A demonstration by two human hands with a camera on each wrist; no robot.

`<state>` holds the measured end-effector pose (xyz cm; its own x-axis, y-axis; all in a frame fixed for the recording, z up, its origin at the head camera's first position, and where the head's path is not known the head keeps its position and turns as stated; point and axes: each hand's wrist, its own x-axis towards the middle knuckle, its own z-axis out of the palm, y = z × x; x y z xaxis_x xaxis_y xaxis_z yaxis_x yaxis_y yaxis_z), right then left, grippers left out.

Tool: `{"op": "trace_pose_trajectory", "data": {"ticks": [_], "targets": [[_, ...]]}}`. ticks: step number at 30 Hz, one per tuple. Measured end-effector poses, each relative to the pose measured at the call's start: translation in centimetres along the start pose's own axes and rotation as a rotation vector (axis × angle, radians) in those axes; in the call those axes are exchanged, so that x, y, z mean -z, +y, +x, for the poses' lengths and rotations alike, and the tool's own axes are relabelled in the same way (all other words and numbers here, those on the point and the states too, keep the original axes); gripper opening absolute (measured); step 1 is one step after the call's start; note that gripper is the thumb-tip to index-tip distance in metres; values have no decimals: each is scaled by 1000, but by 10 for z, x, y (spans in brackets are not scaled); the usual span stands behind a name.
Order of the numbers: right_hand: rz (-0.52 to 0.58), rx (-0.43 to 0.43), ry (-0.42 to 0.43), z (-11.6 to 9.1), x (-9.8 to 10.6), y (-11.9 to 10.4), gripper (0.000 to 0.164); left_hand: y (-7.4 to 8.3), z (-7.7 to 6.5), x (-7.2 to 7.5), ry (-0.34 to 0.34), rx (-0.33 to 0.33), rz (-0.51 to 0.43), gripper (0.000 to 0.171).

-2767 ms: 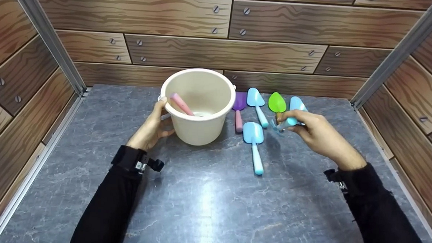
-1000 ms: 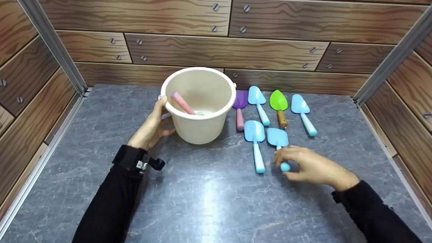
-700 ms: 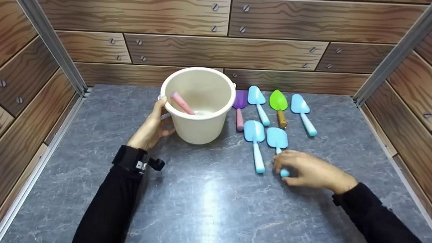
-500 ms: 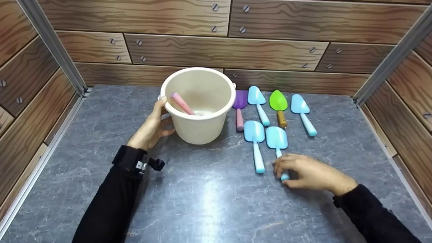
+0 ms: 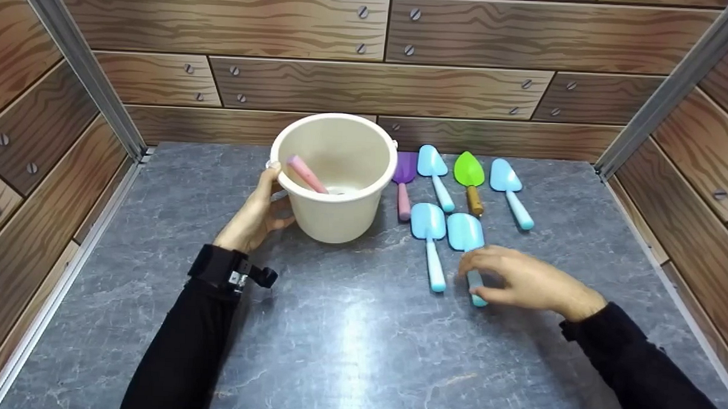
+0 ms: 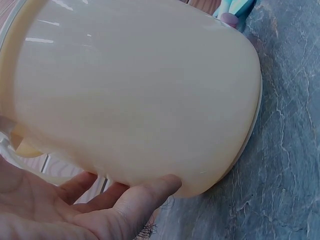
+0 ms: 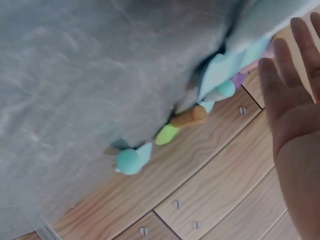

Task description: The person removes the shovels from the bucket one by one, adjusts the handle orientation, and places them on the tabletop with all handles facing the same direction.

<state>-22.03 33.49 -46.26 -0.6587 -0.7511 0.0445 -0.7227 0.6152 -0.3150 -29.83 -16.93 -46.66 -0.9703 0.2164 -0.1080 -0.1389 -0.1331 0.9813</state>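
A cream bucket (image 5: 336,218) stands left of the middle. My left hand (image 5: 251,212) holds its left side, one fingertip at the rim. In the left wrist view, this hand's fingers (image 6: 150,192) rest against the outer wall. Inside the bucket leans a pink handle (image 5: 306,173); its other end is hidden. On the right, a blue hand shovel (image 5: 465,231) lies flat, its handle pointing towards me. My right hand (image 5: 519,279) hovers over that handle, thumb and fingers apart, holding nothing. Beside it lies another blue hand shovel (image 5: 428,222).
Behind these lie a purple shovel (image 5: 405,166) with a pink handle, a blue trowel (image 5: 432,161), a green trowel (image 5: 469,169) with a brown handle, and another blue trowel (image 5: 506,175). Wood-patterned walls (image 5: 380,87) enclose the grey tabletop (image 5: 310,348) at back and sides.
My right hand has brought a blue hand shovel from near the green trowel towards me, laid it down, then let go and lifted slightly. The left hand and bucket stay put.
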Motion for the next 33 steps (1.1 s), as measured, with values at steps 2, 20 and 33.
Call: {"op": "trace_pose_trajectory", "data": {"ticks": [2,20,33], "targets": [[-7,-41,6,3,6,-3,31,0,0,0,-2,-1,1,85],[-54,-53,128,40,52,-26,44,-1,1,0,-6,-4,-4,85],[-86,-19,138,70,83,-39,42,0,-1,0,-1,-4,-2,85]]}}
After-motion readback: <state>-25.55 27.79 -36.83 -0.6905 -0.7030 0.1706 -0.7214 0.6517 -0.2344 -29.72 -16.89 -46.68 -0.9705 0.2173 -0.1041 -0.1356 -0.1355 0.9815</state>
